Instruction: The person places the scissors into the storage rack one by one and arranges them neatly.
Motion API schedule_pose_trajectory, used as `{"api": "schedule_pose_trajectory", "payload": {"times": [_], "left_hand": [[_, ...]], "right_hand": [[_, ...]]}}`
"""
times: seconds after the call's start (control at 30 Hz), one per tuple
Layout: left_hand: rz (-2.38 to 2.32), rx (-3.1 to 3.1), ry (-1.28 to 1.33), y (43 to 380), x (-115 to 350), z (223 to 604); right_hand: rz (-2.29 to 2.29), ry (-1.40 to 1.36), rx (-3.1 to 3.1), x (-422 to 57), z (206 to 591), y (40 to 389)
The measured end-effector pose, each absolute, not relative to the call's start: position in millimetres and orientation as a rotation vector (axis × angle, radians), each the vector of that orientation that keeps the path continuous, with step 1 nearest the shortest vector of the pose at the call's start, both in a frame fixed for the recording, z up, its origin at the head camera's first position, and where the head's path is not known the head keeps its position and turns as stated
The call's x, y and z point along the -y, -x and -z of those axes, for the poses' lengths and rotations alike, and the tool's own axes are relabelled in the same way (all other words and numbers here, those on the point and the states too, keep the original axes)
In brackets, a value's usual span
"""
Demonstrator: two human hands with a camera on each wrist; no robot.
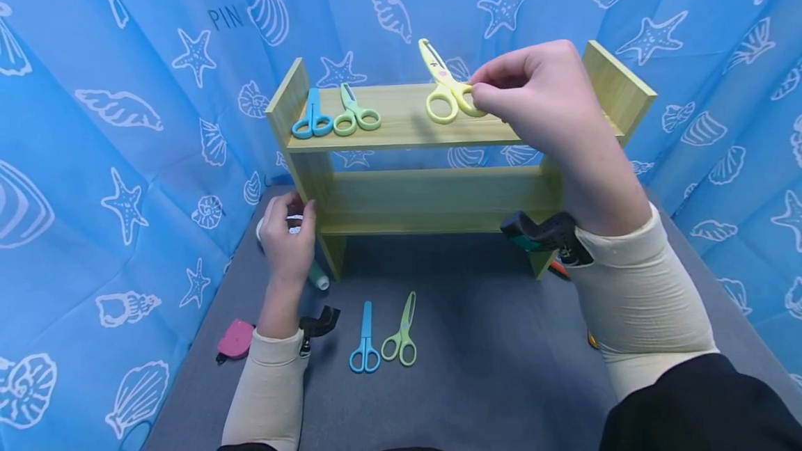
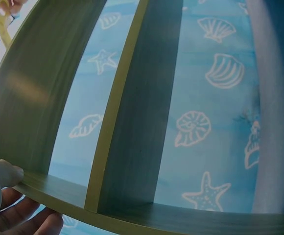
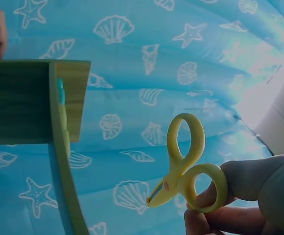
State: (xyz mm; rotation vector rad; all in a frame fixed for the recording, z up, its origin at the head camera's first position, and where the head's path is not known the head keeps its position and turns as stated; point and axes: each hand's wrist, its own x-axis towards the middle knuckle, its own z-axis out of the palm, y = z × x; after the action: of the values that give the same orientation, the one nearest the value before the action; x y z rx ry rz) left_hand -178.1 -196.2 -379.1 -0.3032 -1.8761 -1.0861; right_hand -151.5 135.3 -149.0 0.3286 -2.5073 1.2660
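High over the top board of the wooden shelf (image 1: 401, 106), my right hand (image 1: 545, 92) pinches a pair of yellow scissors (image 1: 445, 78) by one handle loop. In the right wrist view the scissors (image 3: 170, 182) hang clear of the board, blades toward the shelf. My left hand (image 1: 285, 239) grips the front edge of the shelf's left side panel, thumb (image 2: 7, 172) on the inner face and fingers on the outer. Blue scissors (image 1: 312, 111) and green scissors (image 1: 351, 108) lie side by side at the left end of the top board.
On the grey table in front lie another pair of blue scissors (image 1: 366, 322) and of green scissors (image 1: 406, 322). A pink tape measure (image 1: 237, 338) sits at the left. A green tube with a white end (image 1: 319, 278) lies by the shelf's left foot. A blue shell-print curtain (image 1: 156, 159) surrounds the table.
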Motion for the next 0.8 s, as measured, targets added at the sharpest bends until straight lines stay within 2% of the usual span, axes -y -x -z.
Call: {"api": "schedule_pose_trajectory", "payload": {"times": [0.43, 0.8], "left_hand": [[1.078, 1.871, 0.292, 178.5, 197.3, 380.5], [1.078, 1.862, 0.305, 180.3, 197.0, 380.8]], "right_hand": [[-1.191, -0.315, 2.708, -101.9, 162.6, 204.8], [-0.863, -0.324, 2.728, -81.4, 177.4, 213.7]]}}
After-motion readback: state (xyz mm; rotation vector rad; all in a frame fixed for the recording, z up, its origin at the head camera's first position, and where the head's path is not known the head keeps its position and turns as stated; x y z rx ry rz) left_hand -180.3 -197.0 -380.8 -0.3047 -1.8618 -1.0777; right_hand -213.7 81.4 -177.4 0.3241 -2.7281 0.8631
